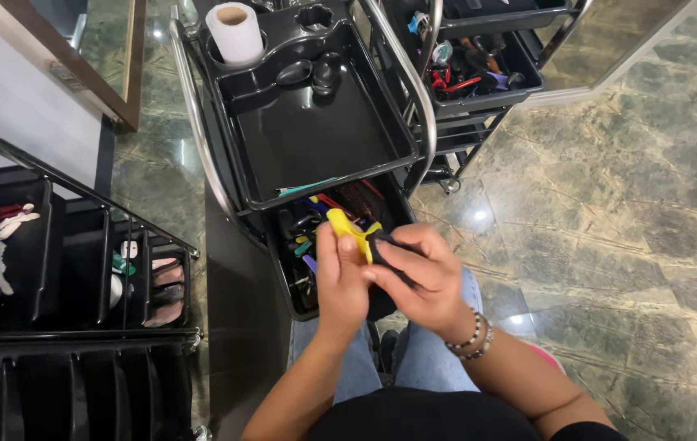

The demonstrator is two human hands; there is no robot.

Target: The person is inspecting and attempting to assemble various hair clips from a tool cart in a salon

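My left hand (340, 278) grips a yellow plastic clip or comb piece (347, 226) just above an open black drawer (283, 282) of a salon trolley. My right hand (420, 273) pinches a black piece (387, 249) that meets the yellow one between my fingers. Both hands are closed on these parts and touch each other. The drawer beneath holds several coloured clips and combs (316, 214), partly hidden by my hands. Beaded bracelets (472, 336) sit on my right wrist.
The trolley's top tray (389, 167) holds a paper roll (236, 33). A second black trolley (528, 82) with tools stands behind it. Another black cart (79, 245) with white cloths is at left. Green marble floor (610, 229) lies to the right. My jeans-clad knees (414, 359) are below.
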